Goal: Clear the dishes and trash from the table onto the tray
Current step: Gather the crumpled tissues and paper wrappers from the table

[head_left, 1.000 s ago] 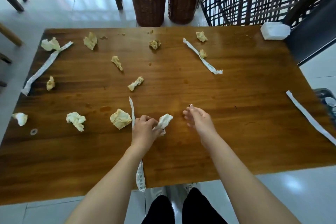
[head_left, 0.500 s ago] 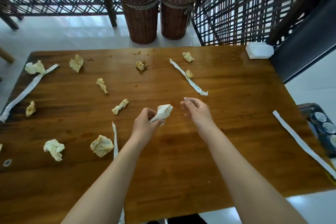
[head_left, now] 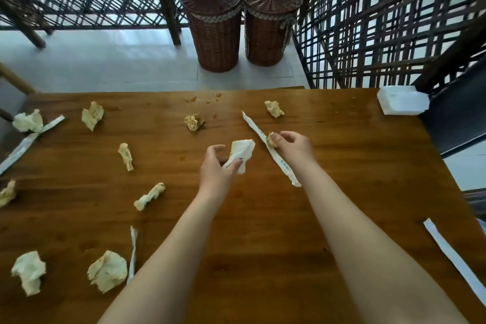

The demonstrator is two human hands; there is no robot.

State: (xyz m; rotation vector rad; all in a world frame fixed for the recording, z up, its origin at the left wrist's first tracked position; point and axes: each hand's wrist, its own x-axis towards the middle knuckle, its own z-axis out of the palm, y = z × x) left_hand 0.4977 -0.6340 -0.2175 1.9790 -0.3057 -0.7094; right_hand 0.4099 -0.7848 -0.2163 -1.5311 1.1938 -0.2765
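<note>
Trash-gathering step, right in the middle of it. My left hand (head_left: 215, 166) has a white napkin (head_left: 240, 154) pinched between thumb and fingers, held up off the table (head_left: 342, 192) near its middle. My right hand (head_left: 294, 147) is out toward the far edge, fingertips (head_left: 274, 137) closed on a small yellowish wad (head_left: 271, 139) that sits right against the long paper wrapper (head_left: 271, 150). Whether the wad is lifted or only touched, I cannot tell.

Plenty left: crumpled wads all over the left half, one near the far edge (head_left: 274, 108), another mid-table toward that edge (head_left: 194, 121), two big ones by the near left corner (head_left: 28, 271) and (head_left: 107, 269). More wrappers too, one at the left edge (head_left: 31, 137), one at the right edge (head_left: 455, 255). A white box (head_left: 401, 100) sits on the far right corner.

No tray in view, so I judge nothing counts as cleared yet. Next, I reckon: firm pinch on the wad, lift it clear without dragging the wrapper, then sweep up the wrapper. These scraps are light and crushable, so bunching several per hand should be easy before carrying them to the tray.
</note>
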